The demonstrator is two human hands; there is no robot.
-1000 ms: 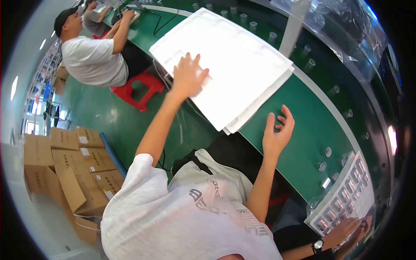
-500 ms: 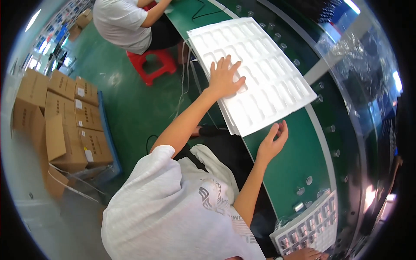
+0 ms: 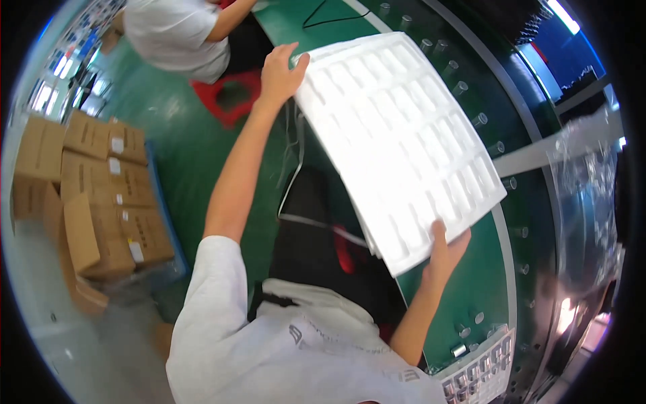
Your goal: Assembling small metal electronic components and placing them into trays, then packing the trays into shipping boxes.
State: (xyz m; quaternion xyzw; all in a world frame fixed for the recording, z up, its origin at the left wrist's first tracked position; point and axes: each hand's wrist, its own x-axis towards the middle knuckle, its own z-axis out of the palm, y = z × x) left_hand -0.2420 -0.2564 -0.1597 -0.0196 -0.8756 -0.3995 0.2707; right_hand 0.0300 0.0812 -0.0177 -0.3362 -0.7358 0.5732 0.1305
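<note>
Left hand (image 3: 282,74) sat loosely spread at the far-left corner of the white tray (image 3: 404,148); right hand (image 3: 445,259) pinched its near edge, thumb on top. Tray was over the counter (image 3: 478,286), and tbh supporting both ends seemed smartest against flexing.

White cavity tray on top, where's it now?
Head view, right of centre: the white tray is over the green bench, its far left corner at the left hand, its near edge in the right hand.
</note>
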